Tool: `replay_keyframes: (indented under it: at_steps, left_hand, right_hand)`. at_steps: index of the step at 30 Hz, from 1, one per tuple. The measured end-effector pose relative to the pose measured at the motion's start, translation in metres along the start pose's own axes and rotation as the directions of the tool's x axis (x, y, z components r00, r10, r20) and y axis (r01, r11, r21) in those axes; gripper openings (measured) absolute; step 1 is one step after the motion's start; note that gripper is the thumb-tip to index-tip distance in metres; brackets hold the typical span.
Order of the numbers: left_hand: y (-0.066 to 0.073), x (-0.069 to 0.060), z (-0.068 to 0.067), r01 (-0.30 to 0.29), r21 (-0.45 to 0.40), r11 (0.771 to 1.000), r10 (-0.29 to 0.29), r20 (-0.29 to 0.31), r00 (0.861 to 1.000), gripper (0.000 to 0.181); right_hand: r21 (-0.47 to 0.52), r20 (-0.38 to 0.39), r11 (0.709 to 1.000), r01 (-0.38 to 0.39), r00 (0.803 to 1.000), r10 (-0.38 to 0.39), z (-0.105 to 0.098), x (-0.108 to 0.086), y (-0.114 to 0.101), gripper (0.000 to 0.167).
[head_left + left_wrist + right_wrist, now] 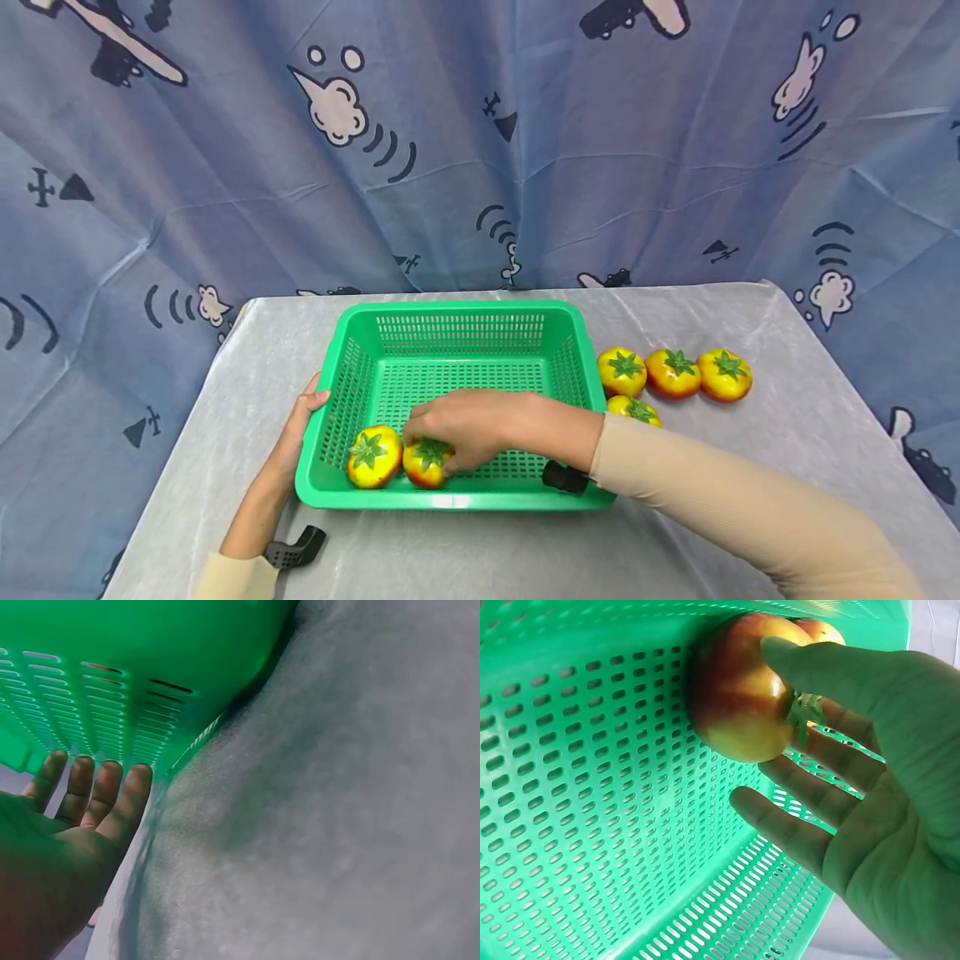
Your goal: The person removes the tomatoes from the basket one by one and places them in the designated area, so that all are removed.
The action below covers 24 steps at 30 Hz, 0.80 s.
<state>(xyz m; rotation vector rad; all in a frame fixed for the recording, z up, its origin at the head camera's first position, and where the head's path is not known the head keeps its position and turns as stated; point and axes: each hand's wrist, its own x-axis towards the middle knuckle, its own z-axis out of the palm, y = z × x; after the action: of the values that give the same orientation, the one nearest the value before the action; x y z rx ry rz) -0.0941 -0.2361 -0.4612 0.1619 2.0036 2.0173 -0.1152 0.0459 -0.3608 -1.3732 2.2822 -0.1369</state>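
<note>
A green plastic basket with slotted walls stands on the table. Inside it, my right hand holds a yellow-red tomato with a green leafy top, thumb on one side and fingers on the other. The right wrist view shows this tomato against the basket's mesh. Just left of it lies a second tomato, in the basket's near left corner. On the basket's left side, my left hand grips the rim with its thumb on top; its fingers touch the outer wall from below.
Right of the basket, three tomatoes form a row, the middle one redder. Another tomato sits nearer, partly hidden by my right sleeve. A grey cloth covers the table, and a blue patterned curtain hangs behind it.
</note>
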Motion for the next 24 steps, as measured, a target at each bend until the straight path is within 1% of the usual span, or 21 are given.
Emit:
replay_keyframes:
  at_steps: [7, 12, 16, 20, 24]
  left_hand:
    - [-0.0002, 0.0028, 0.0037, -0.036, -0.05, 0.998, 0.037, 0.007, 0.999, 0.069]
    - [-0.0007, 0.0035, 0.0046, -0.056, -0.056, 0.997, 0.056, 0.005, 0.998, 0.067]
    - [-0.0026, 0.0034, 0.0038, -0.078, -0.073, 0.994, 0.078, 0.002, 0.997, 0.067]
    - [-0.0049, 0.0028, 0.0027, -0.103, -0.085, 0.991, 0.104, 0.007, 0.995, 0.068]
    - [-0.005, 0.0029, 0.0029, -0.104, -0.077, 0.992, 0.105, 0.006, 0.994, 0.068]
  right_hand:
    - [0.004, 0.009, 1.0, -0.006, 1.0, 0.006, 0.0017, 0.0024, 0.0015, 0.051]
    - [-0.017, 0.014, 1.0, -0.011, 1.0, 0.011, 0.0026, 0.0026, 0.0028, 0.053]
    - [-0.031, 0.021, 1.0, 0.003, 1.0, -0.002, 0.0032, 0.004, 0.0036, 0.054]
    - [-0.012, 0.023, 1.0, 0.016, 1.0, -0.016, 0.0041, 0.0049, 0.0046, 0.053]
    - [0.013, 0.029, 1.0, 0.001, 1.0, -0.001, 0.0037, 0.0034, 0.0049, 0.058]
